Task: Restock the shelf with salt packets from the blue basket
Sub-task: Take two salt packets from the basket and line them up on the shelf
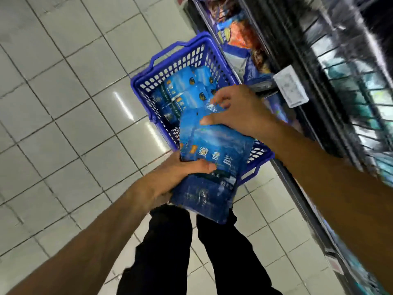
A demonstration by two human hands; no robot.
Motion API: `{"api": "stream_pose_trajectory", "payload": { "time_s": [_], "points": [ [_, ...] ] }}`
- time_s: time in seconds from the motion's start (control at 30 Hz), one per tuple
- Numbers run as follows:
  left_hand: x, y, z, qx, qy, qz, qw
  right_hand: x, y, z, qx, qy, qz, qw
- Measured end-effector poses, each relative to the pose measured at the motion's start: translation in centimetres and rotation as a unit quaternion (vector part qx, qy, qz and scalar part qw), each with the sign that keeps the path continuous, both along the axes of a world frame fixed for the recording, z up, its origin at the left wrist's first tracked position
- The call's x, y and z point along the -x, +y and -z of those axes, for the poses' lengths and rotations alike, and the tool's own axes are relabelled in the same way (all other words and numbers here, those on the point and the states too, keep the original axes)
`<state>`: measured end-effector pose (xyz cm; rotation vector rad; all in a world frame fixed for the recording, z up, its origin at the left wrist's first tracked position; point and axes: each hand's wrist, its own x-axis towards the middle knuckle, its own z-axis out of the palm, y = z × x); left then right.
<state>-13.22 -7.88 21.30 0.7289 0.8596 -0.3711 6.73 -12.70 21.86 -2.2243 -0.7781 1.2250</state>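
The left hand [180, 171] gripped a stack of blue salt packets [212, 158] from the 7 o'clock side, thumb curled across the top face and fingers hidden beneath. The right hand [238, 111] closed on the stack's far end at about 1 o'clock, thumb pressed on top and fingers bent round the upper edge. The stack hung above the near corner of the blue basket [161, 60], which sat on the tiled floor [63, 103] toward 12 o'clock. The shelf [319, 81] ran along the 3 o'clock side, blurred by motion.

The stack looked loose and fanned, the lowest packet sagging toward 6 o'clock past the left palm. It would likely slide out and drop onto the floor if the grip slackened while the load swung to the shelf. The glossy film probably offered little friction between layers, so a tilt could shear the pile. A price tag holder [291, 86] jutted from the shelf edge at 2 o'clock and might snag the packets.

Counted: one basket, two hands, at least three packets in the stack, though blur hid the edges. Roughly six more packets [185, 92] lay in the basket
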Motion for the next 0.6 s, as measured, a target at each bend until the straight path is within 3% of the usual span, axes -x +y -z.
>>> {"api": "stream_pose_trajectory", "payload": {
  "time_s": [0.1, 0.13, 0.2, 0.27, 0.33, 0.43, 0.6],
  "points": [
    [1.3, -1.5, -5.3, -0.018, 0.043, -0.07, 0.996, 3.4, -2.4, -5.6, -0.042, -0.079, 0.122, 0.988],
    [1.6, -1.9, -7.1, -0.035, 0.044, -0.087, 0.995, 4.8, -3.6, -7.8, -0.032, -0.056, 0.189, 0.98],
    [2.2, -2.5, -10.6, -0.101, 0.053, -0.099, 0.989, 7.7, -6.1, -12.3, -0.002, 0.117, 0.311, 0.943],
    [2.7, -3.1, -14.3, -0.177, 0.052, -0.09, 0.979, 11.2, -8.8, -16.4, -0.016, 0.293, 0.331, 0.897],
    [3.4, -4.0, -18.1, -0.219, 0.052, -0.073, 0.972, 14.1, -11.1, -20.3, -0.041, 0.372, 0.345, 0.861],
    [4.6, -5.5, -23.7, -0.223, 0.051, -0.057, 0.972, 16.8, -13.7, -25.0, -0.055, 0.421, 0.393, 0.815],
    [6.5, -6.0, -30.5, -0.221, 0.077, -0.076, 0.969, 17.2, -17.9, -31.5, -0.066, 0.415, 0.414, 0.807]
  ]
}}
